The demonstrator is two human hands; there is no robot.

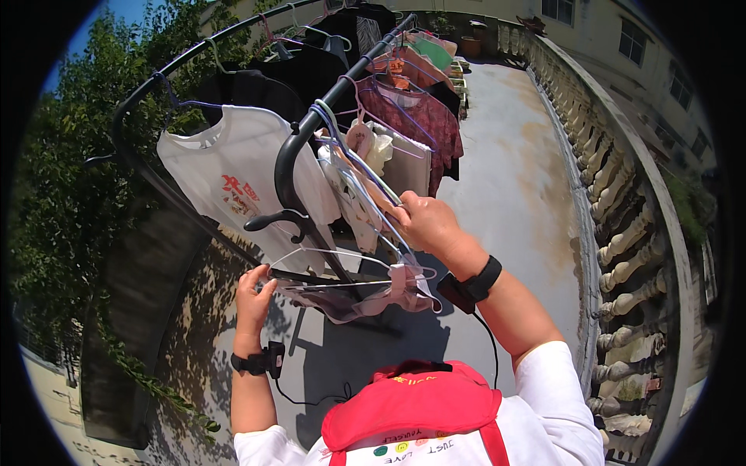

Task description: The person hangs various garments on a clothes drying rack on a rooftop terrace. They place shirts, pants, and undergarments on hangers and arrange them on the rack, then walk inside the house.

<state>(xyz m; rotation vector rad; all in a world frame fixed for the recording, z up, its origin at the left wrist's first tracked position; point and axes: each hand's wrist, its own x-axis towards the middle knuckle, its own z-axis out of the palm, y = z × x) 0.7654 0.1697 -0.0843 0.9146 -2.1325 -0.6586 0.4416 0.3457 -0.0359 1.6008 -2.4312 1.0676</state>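
Observation:
My left hand (254, 300) pinches the left end of a white clothes hanger (341, 252) in front of the rack. A pale pink bra (402, 286) hangs from this hanger, its strap looped at the right end. My right hand (430, 224) is closed around the lower corners of several bunched hangers (367, 180), blue and purple ones among them. These hang from the near end of the black rail (355, 67). Light printed clothing (352, 204) hangs beside them; my right fingertips are partly hidden.
A white T-shirt (245, 163) with a red print hangs on the rack's left rail. A black hook (274, 221) juts from the near post. Farther back hang a maroon patterned top (414, 110) and dark garments (262, 93). A stone balustrade (618, 192) runs along the right.

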